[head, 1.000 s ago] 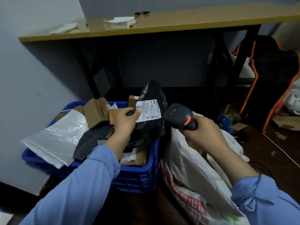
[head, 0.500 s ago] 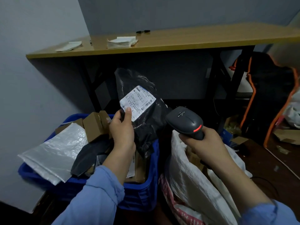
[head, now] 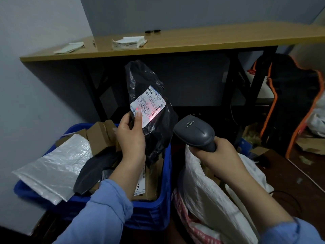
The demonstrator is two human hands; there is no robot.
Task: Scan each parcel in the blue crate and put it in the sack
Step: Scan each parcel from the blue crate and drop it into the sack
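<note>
Black parcel [head: 140, 76], pinched in left grip [head: 131, 140], is scanned by scanner [head: 195, 132] clasped in right grip [head: 216, 154]; blue crate [head: 149, 213] beneath is judged mostly full.

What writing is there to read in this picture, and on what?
Nothing reads clearly.
White shipping label on the black plastic parcel: barcode and fine print, too blurred.
Grey handheld scanner: small mark on its head, too small.
White woven sack: red print, blurred.

The crate [head: 151, 215] sits left of the sack [head: 207, 194], below the table [head: 193, 44].
</note>
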